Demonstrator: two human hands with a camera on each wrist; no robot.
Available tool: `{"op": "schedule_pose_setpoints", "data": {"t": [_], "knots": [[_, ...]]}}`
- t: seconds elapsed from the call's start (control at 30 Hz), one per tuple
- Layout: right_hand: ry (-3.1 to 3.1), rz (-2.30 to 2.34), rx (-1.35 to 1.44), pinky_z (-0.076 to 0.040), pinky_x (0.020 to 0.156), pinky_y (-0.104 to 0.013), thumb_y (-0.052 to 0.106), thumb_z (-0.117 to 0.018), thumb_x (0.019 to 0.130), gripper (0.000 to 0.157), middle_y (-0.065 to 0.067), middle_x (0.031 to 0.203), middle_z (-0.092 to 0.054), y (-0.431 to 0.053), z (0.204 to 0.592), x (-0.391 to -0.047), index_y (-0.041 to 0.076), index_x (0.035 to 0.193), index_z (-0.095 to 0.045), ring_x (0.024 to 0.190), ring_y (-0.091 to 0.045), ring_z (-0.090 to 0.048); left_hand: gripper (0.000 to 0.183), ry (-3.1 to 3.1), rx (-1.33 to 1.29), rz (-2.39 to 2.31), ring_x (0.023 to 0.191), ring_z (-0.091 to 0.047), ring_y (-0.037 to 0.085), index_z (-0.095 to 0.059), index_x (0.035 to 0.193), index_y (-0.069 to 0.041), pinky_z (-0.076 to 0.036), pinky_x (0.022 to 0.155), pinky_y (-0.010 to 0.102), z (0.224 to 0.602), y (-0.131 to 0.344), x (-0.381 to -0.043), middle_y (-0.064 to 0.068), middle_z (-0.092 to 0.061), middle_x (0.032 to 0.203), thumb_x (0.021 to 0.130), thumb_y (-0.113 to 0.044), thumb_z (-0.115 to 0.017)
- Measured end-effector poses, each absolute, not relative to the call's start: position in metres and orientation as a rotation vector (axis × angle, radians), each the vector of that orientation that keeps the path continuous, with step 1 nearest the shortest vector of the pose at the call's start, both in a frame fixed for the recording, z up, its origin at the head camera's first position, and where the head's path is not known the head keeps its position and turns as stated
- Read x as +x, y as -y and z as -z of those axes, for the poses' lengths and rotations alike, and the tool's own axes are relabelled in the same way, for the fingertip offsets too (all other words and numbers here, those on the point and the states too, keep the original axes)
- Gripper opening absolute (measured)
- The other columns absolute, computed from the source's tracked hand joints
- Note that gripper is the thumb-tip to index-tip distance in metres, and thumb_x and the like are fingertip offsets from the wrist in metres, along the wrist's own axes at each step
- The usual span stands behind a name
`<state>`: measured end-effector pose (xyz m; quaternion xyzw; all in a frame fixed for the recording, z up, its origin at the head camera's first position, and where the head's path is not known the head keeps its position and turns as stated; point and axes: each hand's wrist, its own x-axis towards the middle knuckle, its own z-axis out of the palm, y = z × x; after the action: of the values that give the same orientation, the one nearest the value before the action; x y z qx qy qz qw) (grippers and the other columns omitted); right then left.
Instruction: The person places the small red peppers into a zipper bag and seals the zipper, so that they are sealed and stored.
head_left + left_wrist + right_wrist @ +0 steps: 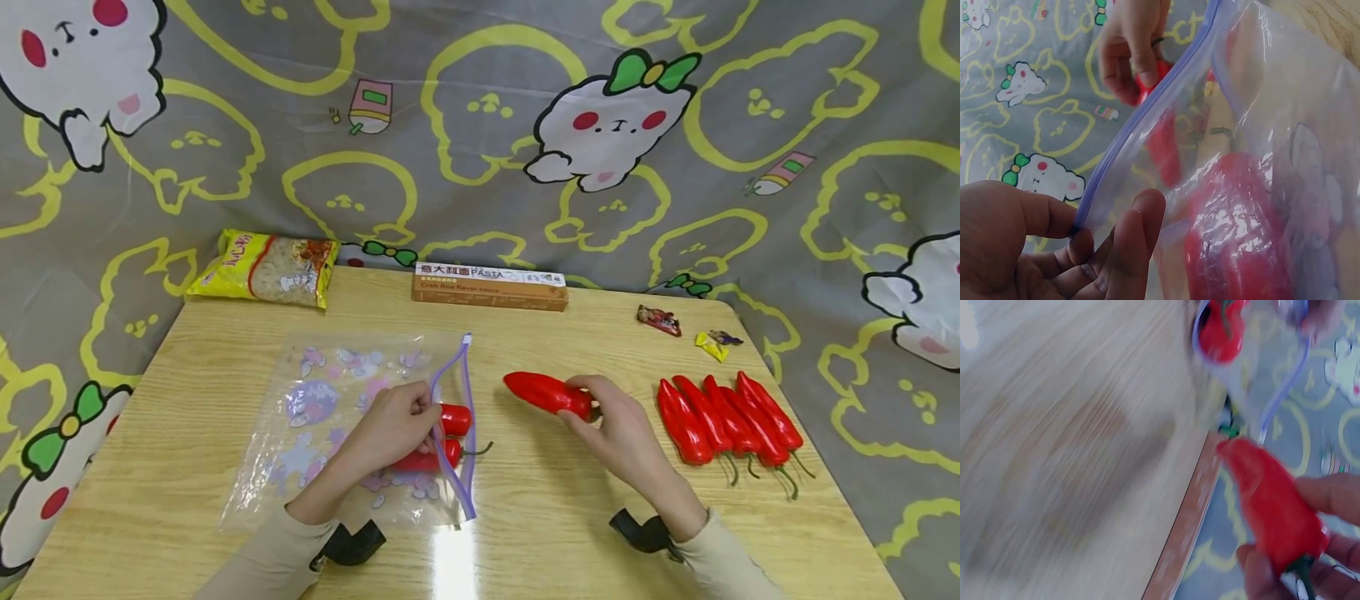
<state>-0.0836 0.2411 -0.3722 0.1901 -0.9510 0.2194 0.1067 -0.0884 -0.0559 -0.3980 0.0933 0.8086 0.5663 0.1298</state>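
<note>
My left hand [397, 425] pinches the purple-edged opening of a clear zip bag [300, 408] printed with pastel cartoon figures. In the left wrist view, its thumb and finger grip the purple zip edge [1129, 137]. Red peppers [427, 458] lie inside the bag near its mouth, one green stem poking out past the edge. To the right of the mouth, my right hand [622, 433] holds another red pepper [543, 393] by its stem end, tip pointing left toward the bag. In the right wrist view, fingers and thumb sit around that pepper's [1272, 506] wide end.
Several red peppers [727, 421] lie in a row at the table's right. Two small wrapped packets [660, 320] are behind them. A pasta box [489, 287] stands at the back edge, and a yellow food bag [270, 268] at the back left. A patterned cloth hangs behind.
</note>
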Motion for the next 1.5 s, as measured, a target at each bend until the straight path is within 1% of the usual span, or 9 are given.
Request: {"op": "schedule_pose_setpoints", "data": {"t": [0.1, 0.23, 0.37, 0.63, 0.8, 0.87, 1.1, 1.3, 1.5], "knots": [[2.761, -0.734, 0.71, -0.052, 0.062, -0.03, 0.018, -0.076, 0.075, 0.039, 0.002, 0.097, -0.062, -0.218, 0.372, -0.087, 0.01, 0.11, -0.059, 0.074, -0.006, -0.054, 0.015, -2.35, 0.278, -1.649, 0.047, -0.06, 0.018, -0.051, 0.073, -0.004, -0.052, 0.045, 0.033, 0.399, 0.057, -0.088, 0.001, -0.062, 0.058, 0.086, -0.007, -0.049], [2.711, -0.761, 0.837, -0.051, 0.063, -0.026, 0.02, -0.074, 0.077, 0.037, 0.003, 0.099, -0.062, -0.194, 0.374, -0.091, 0.01, 0.109, -0.059, 0.076, -0.005, -0.053, 0.015, -2.337, 0.272, -1.669, 0.048, -0.061, 0.02, -0.051, 0.073, -0.003, -0.053, 0.048, 0.037, 0.399, 0.058, -0.087, 0.001, -0.063, 0.058, 0.086, -0.006, -0.047], [2.633, -0.781, 0.882, -0.049, 0.063, -0.022, 0.017, -0.073, 0.078, 0.035, 0.002, 0.102, -0.061, -0.185, 0.372, -0.092, 0.009, 0.109, -0.059, 0.077, -0.005, -0.053, 0.015, -2.329, 0.27, -1.682, 0.049, -0.061, 0.02, -0.05, 0.072, -0.003, -0.053, 0.049, 0.037, 0.398, 0.059, -0.087, 0.002, -0.063, 0.059, 0.086, -0.005, -0.047], [2.651, -0.775, 0.932, -0.051, 0.066, -0.024, 0.012, -0.069, 0.079, 0.028, 0.0, 0.105, -0.057, -0.175, 0.376, -0.097, 0.009, 0.106, -0.061, 0.079, -0.007, -0.054, 0.015, -2.347, 0.312, -1.666, 0.048, -0.059, 0.019, -0.05, 0.072, -0.003, -0.053, 0.049, 0.036, 0.396, 0.059, -0.088, 0.002, -0.062, 0.059, 0.086, -0.004, -0.047], [2.666, -0.732, 0.997, -0.053, 0.069, -0.025, 0.01, -0.068, 0.078, 0.031, -0.005, 0.105, -0.052, -0.161, 0.388, -0.102, 0.01, 0.108, -0.062, 0.084, -0.011, -0.06, 0.016, -2.358, 0.334, -1.635, 0.049, -0.059, 0.017, -0.051, 0.071, -0.005, -0.052, 0.048, 0.031, 0.396, 0.059, -0.088, 0.001, -0.062, 0.06, 0.086, -0.007, -0.047], [2.655, -0.71, 1.023, -0.053, 0.07, -0.024, 0.011, -0.069, 0.079, 0.031, -0.004, 0.105, -0.053, -0.155, 0.392, -0.105, 0.01, 0.109, -0.061, 0.085, -0.011, -0.061, 0.016, -2.369, 0.349, -1.614, 0.05, -0.059, 0.016, -0.051, 0.071, -0.006, -0.051, 0.048, 0.03, 0.396, 0.059, -0.088, 0.0, -0.062, 0.061, 0.087, -0.008, -0.047], [2.545, -0.52, 1.113, -0.05, 0.079, -0.027, 0.015, -0.072, 0.079, 0.027, -0.003, 0.103, -0.06, -0.138, 0.404, -0.111, 0.01, 0.103, -0.063, 0.092, -0.017, -0.056, 0.016, -2.39, 0.377, -1.587, 0.05, -0.059, 0.015, -0.051, 0.072, -0.008, -0.049, 0.046, 0.028, 0.396, 0.056, -0.087, 0.0, -0.061, 0.061, 0.088, -0.009, -0.048], [2.523, -0.518, 1.134, -0.05, 0.076, -0.026, 0.008, -0.071, 0.078, 0.028, -0.006, 0.105, -0.059, -0.13, 0.407, -0.114, 0.011, 0.105, -0.065, 0.092, -0.017, -0.057, 0.017, -2.387, 0.38, -1.588, 0.051, -0.059, 0.016, -0.05, 0.072, -0.007, -0.049, 0.047, 0.028, 0.396, 0.056, -0.087, 0.0, -0.06, 0.059, 0.089, -0.008, -0.049], [2.539, -0.35, 1.115, -0.048, 0.07, -0.029, 0.01, -0.067, 0.082, 0.024, -0.006, 0.101, -0.059, -0.126, 0.411, -0.115, 0.014, 0.105, -0.068, 0.085, -0.019, -0.056, 0.018, -2.376, 0.389, -1.608, 0.051, -0.059, 0.015, -0.049, 0.071, -0.006, -0.049, 0.047, 0.028, 0.396, 0.058, -0.087, 0.001, -0.06, 0.06, 0.09, -0.008, -0.048]]}}
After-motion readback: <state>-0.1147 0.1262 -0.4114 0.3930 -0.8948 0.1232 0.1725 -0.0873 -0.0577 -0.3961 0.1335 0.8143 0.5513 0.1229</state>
